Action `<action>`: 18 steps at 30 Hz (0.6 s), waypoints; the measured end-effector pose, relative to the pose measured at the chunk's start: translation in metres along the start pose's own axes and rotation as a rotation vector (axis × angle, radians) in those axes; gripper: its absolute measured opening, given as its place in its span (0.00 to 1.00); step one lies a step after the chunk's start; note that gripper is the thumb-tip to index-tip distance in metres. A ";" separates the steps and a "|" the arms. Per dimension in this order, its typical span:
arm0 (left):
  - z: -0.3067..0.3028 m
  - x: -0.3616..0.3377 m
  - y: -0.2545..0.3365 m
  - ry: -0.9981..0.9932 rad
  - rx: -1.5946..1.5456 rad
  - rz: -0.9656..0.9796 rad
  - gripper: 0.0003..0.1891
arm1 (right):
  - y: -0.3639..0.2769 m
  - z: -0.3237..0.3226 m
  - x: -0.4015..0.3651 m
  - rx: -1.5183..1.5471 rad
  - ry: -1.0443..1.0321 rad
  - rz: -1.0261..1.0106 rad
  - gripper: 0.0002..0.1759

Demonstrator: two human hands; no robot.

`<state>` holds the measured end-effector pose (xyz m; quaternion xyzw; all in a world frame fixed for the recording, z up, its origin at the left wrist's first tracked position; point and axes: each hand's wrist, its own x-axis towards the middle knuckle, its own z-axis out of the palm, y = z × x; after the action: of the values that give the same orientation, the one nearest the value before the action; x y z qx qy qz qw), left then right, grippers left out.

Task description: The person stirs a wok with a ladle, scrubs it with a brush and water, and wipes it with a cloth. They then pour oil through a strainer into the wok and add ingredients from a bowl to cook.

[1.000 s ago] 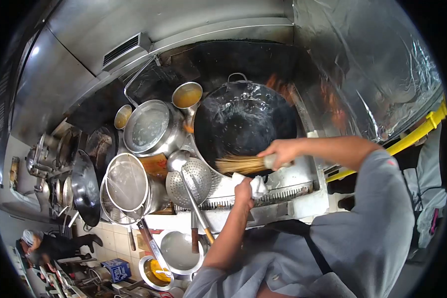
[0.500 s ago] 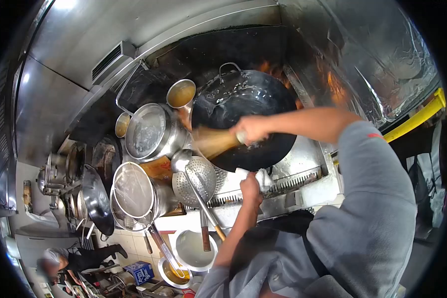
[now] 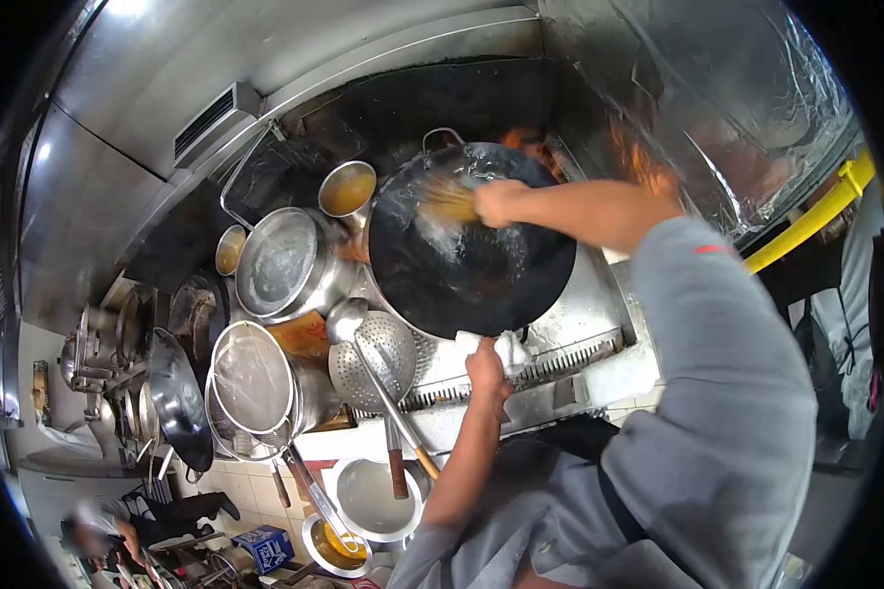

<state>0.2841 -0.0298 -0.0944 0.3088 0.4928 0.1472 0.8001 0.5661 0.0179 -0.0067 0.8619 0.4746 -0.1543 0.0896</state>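
Observation:
A large black wok (image 3: 521, 275) with water in it sits on the stove, and flames show behind its far right rim. My right hand (image 3: 502, 203) is closed on a bamboo brush (image 3: 449, 201), whose blurred bristles are in the water in the upper part of the wok. At the wok's near edge, my left hand (image 3: 486, 368) grips a folded white cloth (image 3: 510, 351) against the rim. Left of the wok lie a perforated strainer (image 3: 388, 363) and a steel ladle (image 3: 347, 321).
A lidded-looking steel pot (image 3: 277, 263), a small pot of yellowish liquid (image 3: 348, 189) and a mesh sieve (image 3: 252, 378) stand at the left. White buckets (image 3: 373, 499) are below. A yellow pipe (image 3: 815, 211) runs at the right. Another person (image 3: 103, 520) is at the lower left.
My right hand and the brush have moved up, from the wok's left side to its upper part. My left hand still holds the cloth at the rim. The whole view has shifted slightly.

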 end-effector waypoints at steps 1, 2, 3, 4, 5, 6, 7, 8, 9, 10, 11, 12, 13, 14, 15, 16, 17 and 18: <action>-0.001 -0.001 0.002 -0.009 0.020 -0.022 0.13 | -0.022 0.000 0.006 0.213 0.259 -0.075 0.27; 0.003 0.002 0.008 -0.011 0.015 -0.005 0.13 | -0.037 0.010 -0.004 0.614 0.055 -0.033 0.33; 0.000 0.000 0.006 0.012 0.046 0.026 0.13 | -0.054 0.023 -0.019 0.699 0.088 -0.045 0.39; -0.001 -0.003 0.003 0.026 0.076 0.051 0.13 | -0.057 0.029 -0.037 0.727 -0.089 -0.159 0.44; 0.003 -0.012 0.009 0.034 0.084 0.061 0.13 | -0.057 0.010 -0.088 0.688 -0.202 -0.217 0.45; 0.005 -0.011 0.010 0.029 0.085 0.054 0.13 | -0.042 0.037 -0.093 0.620 -0.326 -0.254 0.44; 0.005 -0.010 0.010 0.010 0.048 0.011 0.13 | -0.021 0.039 -0.117 0.483 -0.257 -0.482 0.42; 0.002 -0.008 0.008 -0.006 0.015 -0.030 0.14 | 0.004 0.029 -0.138 0.323 -0.226 -0.483 0.39; -0.001 -0.003 0.003 -0.045 0.051 0.015 0.20 | 0.032 0.017 -0.142 0.159 -0.186 -0.481 0.36; -0.004 0.001 0.001 -0.042 0.060 0.015 0.20 | 0.058 0.018 -0.116 -0.035 -0.284 -0.297 0.26; -0.007 0.004 -0.001 -0.055 0.054 0.009 0.20 | 0.047 -0.013 -0.109 -0.080 -0.155 -0.189 0.20; -0.006 0.006 -0.002 -0.068 0.042 0.008 0.21 | 0.035 -0.045 -0.103 -0.111 -0.031 -0.076 0.14; -0.002 0.001 0.002 -0.037 0.059 -0.007 0.21 | 0.043 -0.027 -0.037 -0.092 0.066 -0.013 0.11; 0.001 -0.007 0.008 -0.008 0.073 -0.024 0.21 | 0.021 -0.009 -0.007 0.199 0.088 -0.063 0.18; -0.002 -0.001 0.003 -0.051 0.072 0.003 0.22 | -0.002 0.007 0.021 0.489 0.097 -0.120 0.27; -0.010 0.014 -0.009 -0.095 0.051 0.113 0.22 | -0.025 0.013 -0.010 0.620 0.011 -0.138 0.33; -0.009 0.012 -0.011 -0.013 0.105 0.211 0.17 | -0.050 0.016 -0.044 0.754 -0.077 -0.145 0.40; -0.006 0.009 -0.010 0.067 0.164 0.304 0.14 | -0.074 0.019 -0.079 0.881 -0.167 -0.141 0.46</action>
<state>0.2825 -0.0305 -0.1090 0.4387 0.4770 0.2360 0.7241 0.4605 -0.0106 0.0030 0.7680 0.4126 -0.4163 -0.2582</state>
